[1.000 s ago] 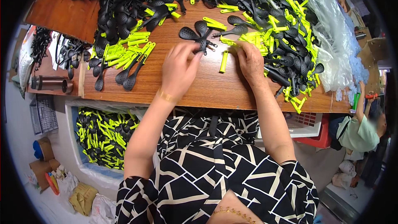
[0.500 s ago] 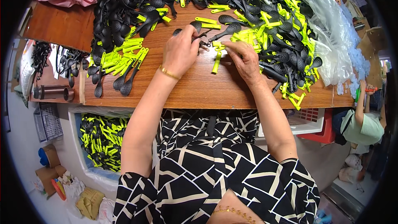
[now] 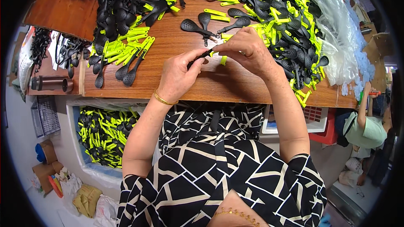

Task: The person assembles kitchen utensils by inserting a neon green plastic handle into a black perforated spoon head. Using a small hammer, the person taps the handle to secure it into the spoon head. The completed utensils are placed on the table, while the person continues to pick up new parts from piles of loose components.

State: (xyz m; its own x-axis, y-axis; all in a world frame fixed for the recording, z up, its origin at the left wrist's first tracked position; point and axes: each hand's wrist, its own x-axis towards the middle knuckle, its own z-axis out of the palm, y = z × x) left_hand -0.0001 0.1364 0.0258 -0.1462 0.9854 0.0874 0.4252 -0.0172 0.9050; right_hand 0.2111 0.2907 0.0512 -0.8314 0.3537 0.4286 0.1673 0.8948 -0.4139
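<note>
In front of my chest the two hands meet above the table. My left hand (image 3: 182, 75) is closed around a slim black piece (image 3: 199, 59), like a spoon's stem; the rest of it is hidden in the palm. My right hand (image 3: 249, 52) pinches at that piece's tip, where a lime-green bit (image 3: 211, 53) shows; the fingers hide what they hold. Just beyond lie black perforated spoons, one (image 3: 190, 25) pointing left and another (image 3: 241, 22) to the right. A lime-green handle (image 3: 223, 60) rests beneath my right fingers, and further handles (image 3: 218, 15) lie behind the spoons.
Black spoons (image 3: 122, 14) and lime-green handles heap along the far edge and right side. Several green handles (image 3: 122, 50) lie at left. Clear plastic sheeting (image 3: 336, 54) covers the right end. Below the table stands a filled tub (image 3: 75, 138); a metal flask (image 3: 52, 83) lies on the left.
My left hand has drawn back from the spoons towards me, now with the slim black piece in it. My right hand has come leftwards to meet its tip.
</note>
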